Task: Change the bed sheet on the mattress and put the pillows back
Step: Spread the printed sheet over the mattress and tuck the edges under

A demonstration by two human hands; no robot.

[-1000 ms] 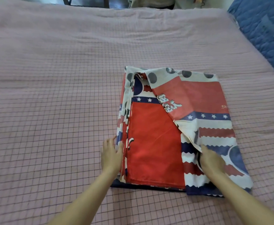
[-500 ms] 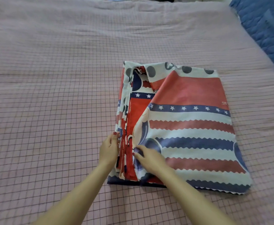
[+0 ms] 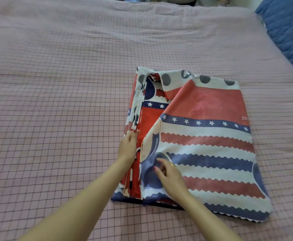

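Pink checked bedcover (image 3: 64,105) spreads wide beneath a folded striped sheet (image 3: 206,145).

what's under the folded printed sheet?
The folded printed sheet lies on the pink checked cover spread over the bed. The left hand rests at its left edge, the right hand on top. What lies beneath the cover is hidden.
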